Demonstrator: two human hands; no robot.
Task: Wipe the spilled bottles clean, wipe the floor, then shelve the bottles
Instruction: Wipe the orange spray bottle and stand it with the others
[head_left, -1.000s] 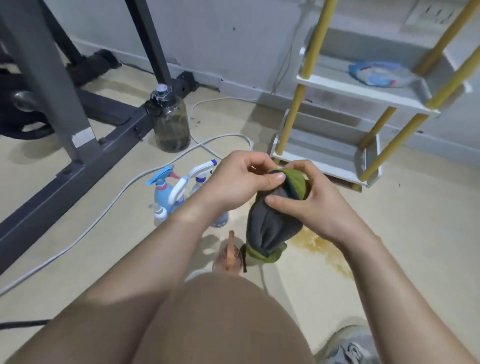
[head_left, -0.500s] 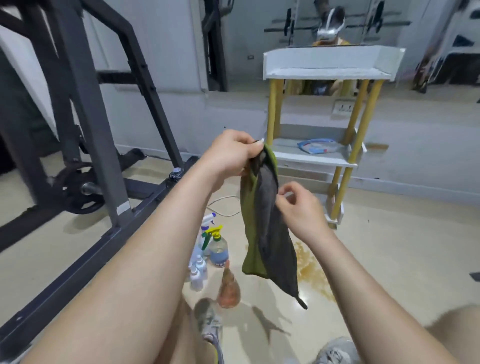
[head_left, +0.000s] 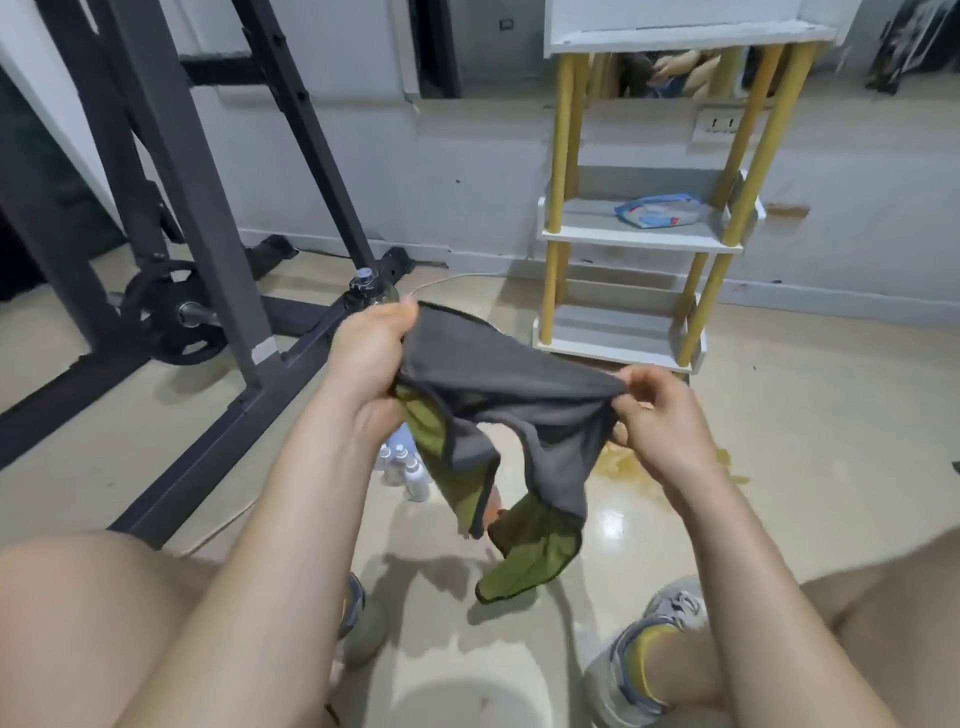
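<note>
A grey and green cloth (head_left: 498, 410) is stretched out between both hands above the floor. My left hand (head_left: 371, 353) grips its left upper corner, and my right hand (head_left: 657, 426) pinches its right edge. The lower folds hang down, green side showing. Small white bottles (head_left: 402, 467) stand on the floor below my left wrist, partly hidden by it and the cloth. An orange bottle (head_left: 492, 506) peeks out behind the hanging cloth. A yellow-brown spill (head_left: 618, 462) lies on the floor under my right hand. The white shelf with yellow posts (head_left: 639, 239) stands against the wall beyond.
A dark steel gym rack (head_left: 208, 260) with a weight plate (head_left: 174, 314) fills the left. A large clear water jug (head_left: 369, 288) stands by the rack's base. A blue packet (head_left: 660, 210) lies on the middle shelf. My knees and shoes are at the bottom.
The cloth went from a bunched wad to hanging from my left hand, and is now pulled open sideways between both hands. The view has also lifted toward the wall.
</note>
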